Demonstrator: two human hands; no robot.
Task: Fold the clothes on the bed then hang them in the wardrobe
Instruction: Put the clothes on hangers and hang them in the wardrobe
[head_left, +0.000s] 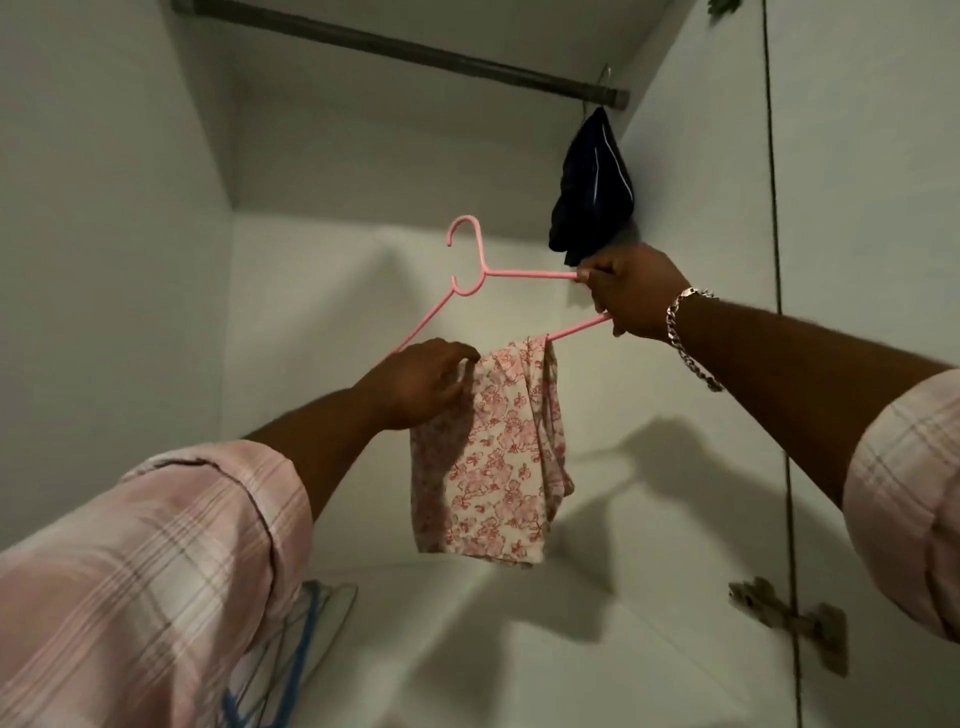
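Note:
A pink plastic hanger (470, 278) is held up inside the white wardrobe, its hook pointing up below the dark rail (405, 52). A folded cream cloth with a pink flower print (493, 457) drapes over the hanger's lower bar. My right hand (631, 293) grips the hanger's right end. My left hand (421, 382) holds the left end, fingers curled over the bar and the cloth's top edge. A dark navy garment (595, 187) hangs from the rail at its right end, just above my right hand.
The wardrobe's back wall (363, 171) and floor panel (519, 649) are white. Spare blue and grey hangers (306, 623) lie at the lower left. A metal door hinge (789, 618) sits on the right side panel. Most of the rail is bare.

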